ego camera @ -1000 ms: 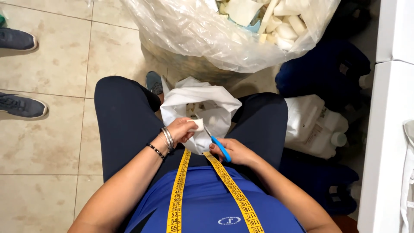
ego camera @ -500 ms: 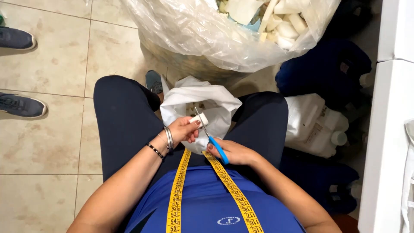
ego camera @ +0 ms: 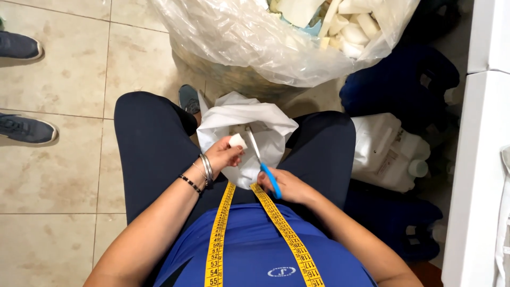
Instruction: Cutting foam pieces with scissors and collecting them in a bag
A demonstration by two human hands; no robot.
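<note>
One foam piece, one pair of scissors, over a lap.
Left hand (ego camera: 223, 155) fingers pinch a small white foam block (ego camera: 237, 141); right hand (ego camera: 285, 186) grips blue-handled steel scissors (ego camera: 261, 161) above one white plastic bag (ego camera: 244, 133), beige tiled floor (ego camera: 64, 95) below.

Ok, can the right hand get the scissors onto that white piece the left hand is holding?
Probably yes. The right hand holds the scissors with blades pointing up beside the white piece in the left hand; nothing lies between them.

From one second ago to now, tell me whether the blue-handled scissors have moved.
Yes. The blue-handled scissors have swung up, blades now pointing into the white plastic bag on the lap, near the small white piece in the left hand.
</note>
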